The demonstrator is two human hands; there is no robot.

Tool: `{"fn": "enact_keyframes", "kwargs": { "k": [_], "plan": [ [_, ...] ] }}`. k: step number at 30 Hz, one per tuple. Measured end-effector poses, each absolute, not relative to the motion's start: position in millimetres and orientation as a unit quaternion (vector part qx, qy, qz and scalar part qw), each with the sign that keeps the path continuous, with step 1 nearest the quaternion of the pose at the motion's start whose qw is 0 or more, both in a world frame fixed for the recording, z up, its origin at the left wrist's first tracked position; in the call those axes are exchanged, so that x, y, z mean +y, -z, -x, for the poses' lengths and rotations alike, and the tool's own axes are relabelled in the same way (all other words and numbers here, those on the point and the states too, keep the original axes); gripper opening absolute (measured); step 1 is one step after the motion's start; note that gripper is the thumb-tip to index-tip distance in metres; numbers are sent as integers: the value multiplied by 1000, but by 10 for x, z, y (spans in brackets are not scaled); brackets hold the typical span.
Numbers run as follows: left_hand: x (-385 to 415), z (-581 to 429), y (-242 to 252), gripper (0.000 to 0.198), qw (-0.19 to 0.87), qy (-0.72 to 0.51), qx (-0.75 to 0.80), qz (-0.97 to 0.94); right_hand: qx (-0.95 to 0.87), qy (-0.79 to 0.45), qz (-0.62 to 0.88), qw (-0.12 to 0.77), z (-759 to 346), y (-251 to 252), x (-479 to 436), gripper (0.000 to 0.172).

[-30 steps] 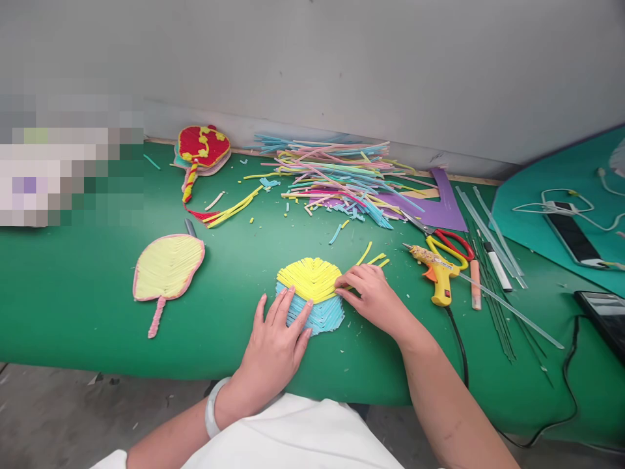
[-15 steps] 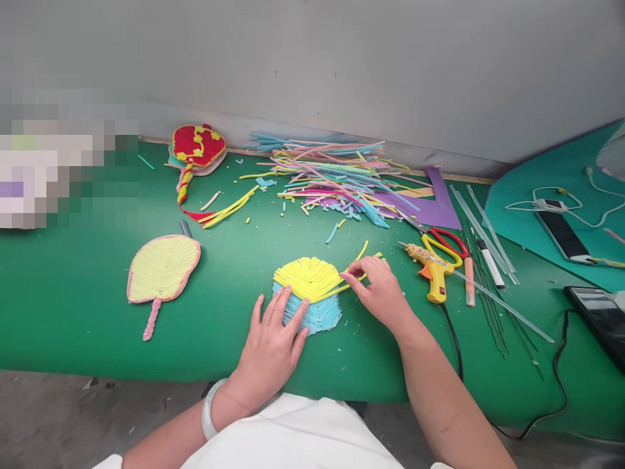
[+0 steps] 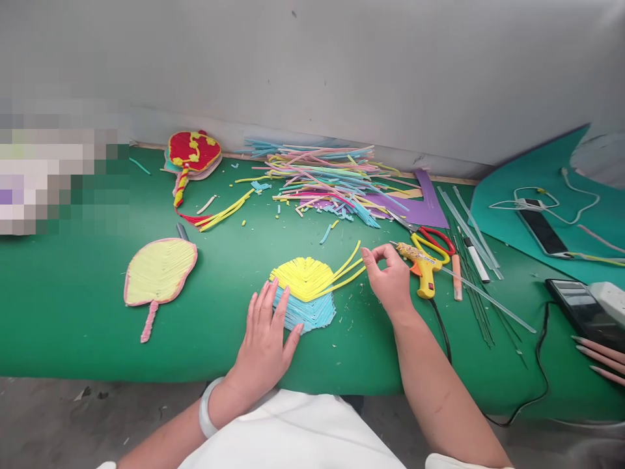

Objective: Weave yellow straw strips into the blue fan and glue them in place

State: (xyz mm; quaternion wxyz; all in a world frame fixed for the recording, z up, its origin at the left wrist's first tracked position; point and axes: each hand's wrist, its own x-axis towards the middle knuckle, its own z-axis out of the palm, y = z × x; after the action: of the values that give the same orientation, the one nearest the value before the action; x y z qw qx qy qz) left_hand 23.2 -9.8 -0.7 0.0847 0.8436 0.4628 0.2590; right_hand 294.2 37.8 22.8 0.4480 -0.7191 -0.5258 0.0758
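A leaf-shaped piece made of rows of thin strips lies before me, its upper part yellow [image 3: 305, 273] and its lower part light blue [image 3: 317, 311]. My left hand [image 3: 263, 339] rests with fingers stretched out, fingertips on the piece's left edge. Several loose yellow strips [image 3: 347, 266] fan out from its right side. Just beyond their ends is my right hand [image 3: 389, 280], thumb and bent index finger drawn together; whatever may be between them is hidden. A yellow hot glue gun [image 3: 424, 268] lies right beside that hand, its nozzle close to the knuckles.
A pale yellow fan [image 3: 161, 270] lies left, a red fan [image 3: 193, 151] behind it. Coloured strips [image 3: 327, 172] are heaped at the back. Scissors [image 3: 434, 244], glue sticks [image 3: 488, 299] and phones [image 3: 569, 299] lie right. Another person's fingers [image 3: 603, 358] show at the right edge.
My right hand has moved outward along the yellow strips to their ends. My left hand has shifted slightly left, off the blue middle. Another person's fingers have appeared at right.
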Motion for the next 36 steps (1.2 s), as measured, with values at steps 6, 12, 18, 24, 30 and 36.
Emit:
{"fn": "enact_keyframes", "kwargs": {
  "k": [6,12,18,24,30,36],
  "plan": [
    [-44,-146,19,65,224,-362,509,-748,-452,-40,745,490,-3115,-149,464,25],
    [-11,-74,55,65,341,-410,555,-638,-441,-43,749,493,-3236,-47,539,25],
    [-9,-53,41,64,383,-422,555,-607,-438,-62,744,502,-3263,18,570,27],
    [6,-50,48,61,416,-475,524,-572,-451,-95,730,504,-3279,61,607,33],
    [21,-28,88,62,431,-472,529,-558,-466,-101,728,493,-3234,-15,569,44],
    [24,-19,99,61,424,-465,529,-569,-517,-101,709,469,-3017,-120,355,46]
  ]
}}
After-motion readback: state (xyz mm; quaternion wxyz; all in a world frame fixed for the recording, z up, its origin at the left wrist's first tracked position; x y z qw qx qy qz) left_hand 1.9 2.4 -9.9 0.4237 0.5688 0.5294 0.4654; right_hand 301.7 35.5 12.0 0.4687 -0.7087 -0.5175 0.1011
